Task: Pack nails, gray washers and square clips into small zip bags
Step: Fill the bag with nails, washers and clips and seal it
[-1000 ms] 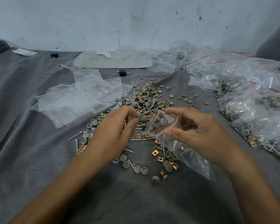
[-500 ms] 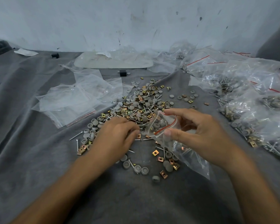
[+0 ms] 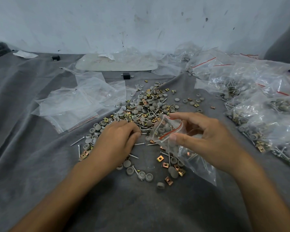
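Right hand (image 3: 208, 141) grip pinches the zip bag (image 3: 166, 131) mid-frame, mouth propped open right beside the pile (image 3: 149, 106) so bits go straight in; left hand (image 3: 117, 139) curls into the pile, can't tell what its grip holds

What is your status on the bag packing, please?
Right hand pinching open zip bag. Left hand on loose pile, grasp unclear. Nothing in the way.

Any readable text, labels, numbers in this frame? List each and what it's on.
No legible text anywhere in the head view.
Pale flat sheet by the wall: faint reddish marks, too blurred to read.
Zip bag held by the right hand: only a red seal stripe, no print visible.
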Motion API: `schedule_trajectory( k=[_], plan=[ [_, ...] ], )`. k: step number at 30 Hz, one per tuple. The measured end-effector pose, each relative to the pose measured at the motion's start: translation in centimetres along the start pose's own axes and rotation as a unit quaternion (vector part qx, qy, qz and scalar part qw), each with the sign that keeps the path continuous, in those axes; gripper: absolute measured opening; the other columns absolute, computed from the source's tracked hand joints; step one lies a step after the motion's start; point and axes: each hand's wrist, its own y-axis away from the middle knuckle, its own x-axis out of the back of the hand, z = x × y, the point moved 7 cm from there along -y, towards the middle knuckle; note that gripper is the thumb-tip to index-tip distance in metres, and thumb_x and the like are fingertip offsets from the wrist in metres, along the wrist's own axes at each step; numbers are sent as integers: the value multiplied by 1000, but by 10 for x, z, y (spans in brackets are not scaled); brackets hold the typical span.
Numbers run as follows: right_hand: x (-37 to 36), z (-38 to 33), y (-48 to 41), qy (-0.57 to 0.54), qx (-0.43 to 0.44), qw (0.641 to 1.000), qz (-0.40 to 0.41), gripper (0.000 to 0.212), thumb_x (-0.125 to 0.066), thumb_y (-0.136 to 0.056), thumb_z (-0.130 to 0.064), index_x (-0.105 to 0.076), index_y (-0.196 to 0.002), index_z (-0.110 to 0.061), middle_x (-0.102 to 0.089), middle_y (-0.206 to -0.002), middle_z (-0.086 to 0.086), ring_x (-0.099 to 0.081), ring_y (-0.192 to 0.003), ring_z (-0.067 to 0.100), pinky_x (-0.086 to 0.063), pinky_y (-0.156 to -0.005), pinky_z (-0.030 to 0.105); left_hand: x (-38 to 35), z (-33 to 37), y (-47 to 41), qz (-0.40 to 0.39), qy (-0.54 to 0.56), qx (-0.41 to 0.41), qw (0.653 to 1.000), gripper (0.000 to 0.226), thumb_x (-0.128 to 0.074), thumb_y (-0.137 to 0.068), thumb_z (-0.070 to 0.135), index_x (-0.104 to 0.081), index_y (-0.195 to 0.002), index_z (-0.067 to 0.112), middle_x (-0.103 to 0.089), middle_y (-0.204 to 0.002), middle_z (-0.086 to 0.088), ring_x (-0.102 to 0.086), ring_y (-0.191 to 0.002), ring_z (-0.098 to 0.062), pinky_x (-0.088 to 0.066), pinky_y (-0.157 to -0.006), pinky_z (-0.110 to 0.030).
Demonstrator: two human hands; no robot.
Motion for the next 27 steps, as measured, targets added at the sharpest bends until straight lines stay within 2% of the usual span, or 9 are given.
schedule_trajectory(
  k=[4, 7, 10, 12, 15, 18, 22, 25, 27],
  plan=[
    [-5, 0, 0, -4, -7, 1000, -18, 54, -76, -73, -59, -66, -125, -51, -68, -100, -11, -67, -92, 11, -57, -87, 38, 10, 7, -1, 38, 216, 17, 976, 9, -57, -101, 33, -65, -101, 34, -63, -85, 14, -57, -74, -5, -44, -64, -23],
    [-10, 0, -1, 9, -4, 999, -30, 50, -82, -77, -47, -68, -125, -46, -66, -102, -22, -65, -97, 8, -55, -90, 37, 8, 25, 0, 19, 295, -15, 955, 13, -60, -98, 35, -69, -107, 38, -63, -90, 10, -54, -74, -10, -45, -65, -24],
    [-9, -2, -1, 3, -5, 1000, -24, 47, -85, -79, -39, -70, -123, -44, -69, -105, -16, -67, -98, 10, -55, -91, 41, 3, 29, 1, 11, 254, -30, 967, 23, -58, -98, 36, -67, -118, 43, -62, -100, 13, -58, -91, -9, -45, -77, -21],
    [-2, -3, -1, -8, -11, 1000, -2, 47, -80, -75, -47, -71, -121, -44, -70, -99, -8, -68, -91, 12, -56, -88, 42, 6, 21, 1, 41, 214, -10, 976, 22, -56, -100, 34, -65, -118, 42, -62, -103, 18, -59, -99, -7, -47, -81, -24],
    [13, -6, 1, -31, -14, 998, 47, 50, -76, -71, -54, -71, -119, -43, -70, -93, -4, -69, -84, 18, -58, -82, 43, 7, 10, 2, 67, 151, 17, 986, 17, -58, -101, 29, -66, -112, 39, -60, -97, 26, -57, -97, 0, -43, -79, -21],
    [22, -6, 1, -51, -17, 995, 84, 49, -77, -72, -52, -72, -119, -41, -70, -90, 6, -69, -84, 25, -59, -80, 41, -2, 13, 3, 36, 68, 0, 997, 16, -61, -99, 31, -67, -113, 30, -61, -101, 21, -54, -99, -3, -44, -87, -27],
    [23, -6, 0, -58, -20, 994, 87, 51, -76, -73, -53, -71, -121, -40, -70, -90, 7, -70, -85, 27, -60, -78, 40, -16, 27, 5, 0, 24, -35, 999, 23, -64, -97, 31, -68, -119, 23, -67, -110, 8, -57, -104, -11, -44, -96, -37],
    [22, -8, 0, -62, -18, 994, 83, 51, -76, -73, -52, -71, -122, -38, -71, -91, 7, -70, -85, 25, -60, -80, 43, -28, 44, 5, -55, -14, -107, 993, 33, -60, -99, 27, -65, -132, 22, -62, -131, 5, -54, -117, -18, -44, -98, -40],
    [21, -9, 0, -65, -17, 995, 77, 50, -77, -74, -50, -71, -122, -38, -70, -92, 8, -70, -86, 24, -59, -81, 42, -37, 49, 6, -98, -62, -134, 984, 41, -49, -102, 36, -56, -142, 28, -52, -146, 10, -49, -127, -17, -42, -98, -39]
  ],
)
